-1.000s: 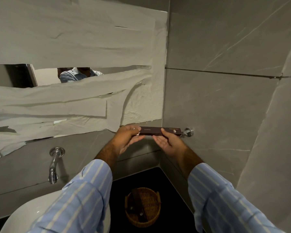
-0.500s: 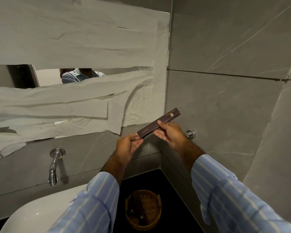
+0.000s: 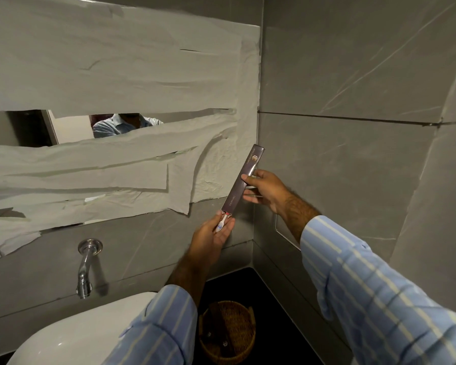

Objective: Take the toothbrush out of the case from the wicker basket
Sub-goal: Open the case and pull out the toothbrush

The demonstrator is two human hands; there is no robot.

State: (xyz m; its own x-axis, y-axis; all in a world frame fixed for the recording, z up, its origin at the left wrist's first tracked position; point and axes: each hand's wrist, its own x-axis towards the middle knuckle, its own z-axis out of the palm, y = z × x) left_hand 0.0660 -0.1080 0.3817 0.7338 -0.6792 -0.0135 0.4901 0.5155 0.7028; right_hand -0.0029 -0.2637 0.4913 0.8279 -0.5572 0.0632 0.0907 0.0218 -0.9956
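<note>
My right hand (image 3: 267, 189) grips a long dark brown toothbrush case (image 3: 241, 184), tilted steeply with its open end down and to the left. A white toothbrush (image 3: 221, 224) with red and blue marks sticks out of that lower end. It rests in the cupped palm of my left hand (image 3: 212, 237), just below the case. The wicker basket (image 3: 228, 335) stands on the dark counter far beneath both hands, with a few small dark items inside.
A white basin (image 3: 71, 338) sits at the lower left under a chrome wall spout (image 3: 86, 267). The mirror (image 3: 71, 127) above is mostly covered with paper strips. Grey tiled walls meet in a corner right behind my hands.
The case has swung from level to steeply tilted, its far end raised. The toothbrush has slid partly out of the lower end into my left palm.
</note>
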